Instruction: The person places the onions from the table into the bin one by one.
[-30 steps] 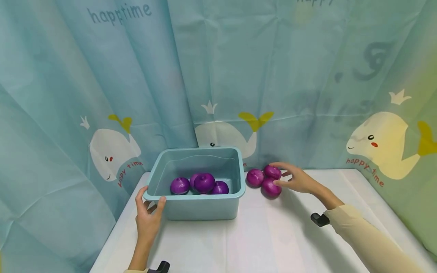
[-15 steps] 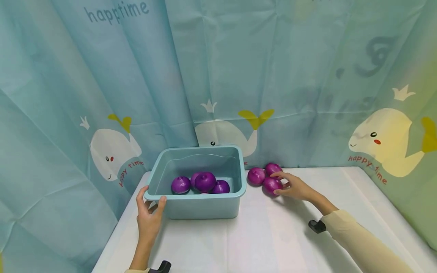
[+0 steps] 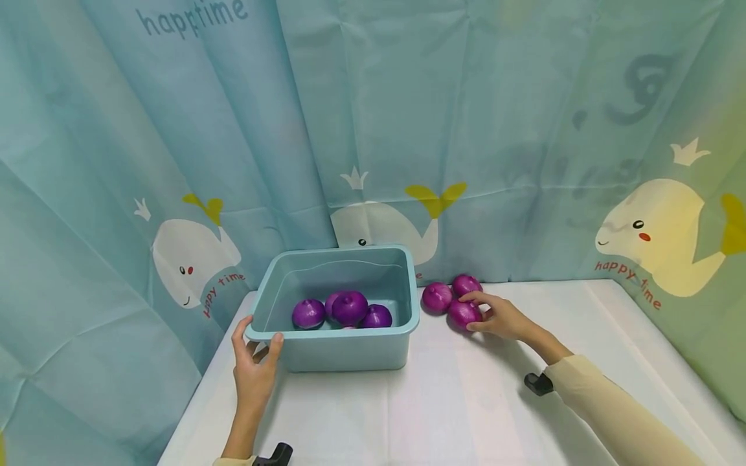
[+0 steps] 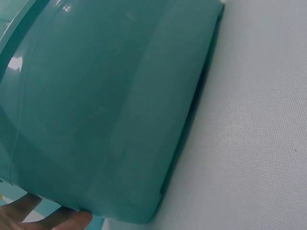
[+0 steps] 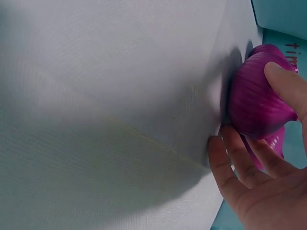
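My left hand [image 3: 255,374] grips the front left corner of a light blue plastic bin [image 3: 350,353], thumb on the front of the rim and fingers on the side. In the left wrist view, fingertips [image 4: 79,219] lie against the bin's wall. Several purple onions [image 3: 350,308] sit inside it, one resting over others. To the bin's right, my right hand [image 3: 504,318] holds the nearest of three red onions [image 3: 462,314], thumb on one side and fingers on the other, as the right wrist view shows. The other two, a left onion [image 3: 437,298] and a back onion [image 3: 467,284], lie close against it.
All this stands on a white-covered table [image 3: 443,408]. A pale blue curtain [image 3: 513,162] printed with whales hangs right behind the bin and onions and along both sides.
My right hand has come down and closer to the front onion, its fingers leaving the back onion to close around the front one. The left hand stays on the bin.
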A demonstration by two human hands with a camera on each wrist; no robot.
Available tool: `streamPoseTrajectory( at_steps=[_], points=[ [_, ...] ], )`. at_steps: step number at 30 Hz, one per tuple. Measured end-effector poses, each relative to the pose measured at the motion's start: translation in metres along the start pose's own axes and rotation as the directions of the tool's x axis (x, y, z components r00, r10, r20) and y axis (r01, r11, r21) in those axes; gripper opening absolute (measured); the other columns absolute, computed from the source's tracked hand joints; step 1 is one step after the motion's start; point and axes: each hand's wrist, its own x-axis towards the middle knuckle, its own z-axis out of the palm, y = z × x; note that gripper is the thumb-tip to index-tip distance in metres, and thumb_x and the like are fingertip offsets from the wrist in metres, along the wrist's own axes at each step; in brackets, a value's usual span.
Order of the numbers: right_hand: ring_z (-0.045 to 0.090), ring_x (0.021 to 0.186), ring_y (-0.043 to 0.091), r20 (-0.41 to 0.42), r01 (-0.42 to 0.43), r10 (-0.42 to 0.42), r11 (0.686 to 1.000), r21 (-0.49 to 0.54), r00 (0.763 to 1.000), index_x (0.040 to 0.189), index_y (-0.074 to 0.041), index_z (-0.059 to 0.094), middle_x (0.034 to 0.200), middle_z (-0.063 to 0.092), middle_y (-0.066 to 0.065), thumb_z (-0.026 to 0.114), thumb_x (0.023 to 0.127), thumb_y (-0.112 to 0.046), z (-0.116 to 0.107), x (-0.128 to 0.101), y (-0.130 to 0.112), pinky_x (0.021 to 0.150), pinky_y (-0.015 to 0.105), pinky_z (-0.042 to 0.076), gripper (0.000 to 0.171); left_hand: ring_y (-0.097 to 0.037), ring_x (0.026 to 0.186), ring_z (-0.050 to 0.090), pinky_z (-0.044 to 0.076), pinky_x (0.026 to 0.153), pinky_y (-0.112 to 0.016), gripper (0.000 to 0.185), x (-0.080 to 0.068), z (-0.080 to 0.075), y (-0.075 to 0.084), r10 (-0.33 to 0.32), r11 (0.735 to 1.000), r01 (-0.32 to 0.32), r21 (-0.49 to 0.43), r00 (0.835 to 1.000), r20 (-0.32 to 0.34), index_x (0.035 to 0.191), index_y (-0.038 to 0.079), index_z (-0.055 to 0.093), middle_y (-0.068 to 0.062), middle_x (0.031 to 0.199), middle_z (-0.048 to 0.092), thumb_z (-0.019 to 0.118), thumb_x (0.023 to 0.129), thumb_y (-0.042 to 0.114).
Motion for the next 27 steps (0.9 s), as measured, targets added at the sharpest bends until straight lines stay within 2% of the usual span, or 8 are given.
streamPoseTrajectory(
  at_steps=[10,18,22,27],
  points=[
    [0.069,0.088,0.028,-0.008,0.0,0.0,0.999,0.04,1.0,0.133,-0.003,0.061,0.121,0.062,0.026,0.085,0.084,-0.008,-0.0012,0.0007,0.0049,0.077,0.03,0.056,0.055,-0.05,0.134,0.048,0.043,0.078,-0.005,0.075,0.0016,0.0006,-0.0027,0.004,1.0,-0.004,-0.017,1.0,0.002,0.159,0.024,0.024,-0.022,0.16,0.034,0.068,0.1,0.023],
    [0.068,0.1,0.033,-0.011,-0.02,0.02,1.0,0.0,1.0,0.133,-0.007,0.061,0.125,0.062,0.023,0.086,0.084,-0.011,0.0011,0.0008,0.0043,0.084,0.04,0.056,0.054,-0.049,0.136,0.047,0.043,0.078,-0.005,0.075,0.0006,-0.0002,-0.0035,0.012,1.0,-0.012,-0.02,1.0,-0.002,0.159,0.025,0.024,-0.021,0.16,0.034,0.068,0.099,0.023],
    [0.068,0.093,0.03,-0.014,-0.027,0.027,0.999,-0.022,1.0,0.131,-0.007,0.061,0.122,0.062,0.025,0.087,0.083,-0.012,0.0,0.0029,0.0015,0.082,0.041,0.055,0.054,-0.049,0.136,0.047,0.042,0.079,-0.004,0.075,0.0024,0.0002,-0.0034,0.035,0.999,-0.035,-0.016,0.999,-0.008,0.159,0.024,0.025,-0.02,0.16,0.034,0.068,0.099,0.022],
    [0.068,0.082,0.021,0.007,-0.024,0.024,0.997,-0.07,1.0,0.13,-0.009,0.062,0.116,0.064,0.022,0.088,0.082,-0.014,-0.0047,0.0045,-0.0027,0.078,0.036,0.054,0.055,-0.049,0.136,0.047,0.042,0.08,-0.004,0.074,0.0028,0.0007,-0.0044,0.035,0.999,-0.035,-0.014,0.999,-0.007,0.159,0.024,0.025,-0.02,0.16,0.035,0.068,0.099,0.022]
  ],
)
